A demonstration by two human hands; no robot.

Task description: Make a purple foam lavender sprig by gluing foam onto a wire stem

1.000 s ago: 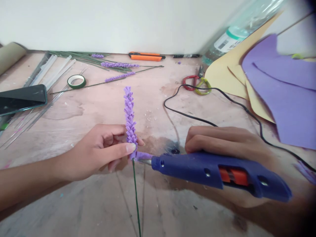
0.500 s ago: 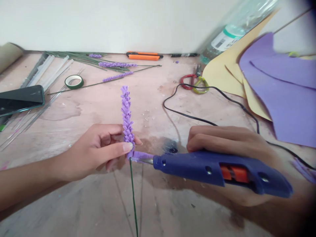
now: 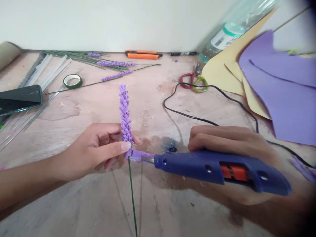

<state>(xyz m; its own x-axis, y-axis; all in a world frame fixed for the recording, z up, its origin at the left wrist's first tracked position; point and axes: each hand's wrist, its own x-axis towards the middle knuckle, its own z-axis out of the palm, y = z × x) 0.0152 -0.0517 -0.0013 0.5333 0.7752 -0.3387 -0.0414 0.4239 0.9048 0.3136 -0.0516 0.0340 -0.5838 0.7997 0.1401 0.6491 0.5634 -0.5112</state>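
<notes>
My left hand [image 3: 106,146] pinches the lower part of a purple paper lavender flower [image 3: 125,112], thumb in front and fingers behind. The flower stands upright, and its green stem [image 3: 132,194] runs down past the bottom edge of the view. From the flower's base a loose purple strip [image 3: 140,155] stretches to the right. A blue glue gun [image 3: 192,166] is gripped in my right hand [image 3: 229,141], its metal nozzle lying along the strip. The fingers beneath the glue gun are partly hidden by its body.
At the back left lie finished lavender stems [image 3: 116,64], green tape [image 3: 72,81], clear glue sticks [image 3: 53,70] and a phone [image 3: 22,98]. An orange cutter [image 3: 143,54] rests by the wall. Scissors [image 3: 194,80], a black cable [image 3: 192,117], a bottle [image 3: 224,38] and purple sheets [image 3: 283,89] occupy the right.
The nozzle has shifted slightly to the right along the purple strip, away from the stem. My left hand keeps its hold on the flower.
</notes>
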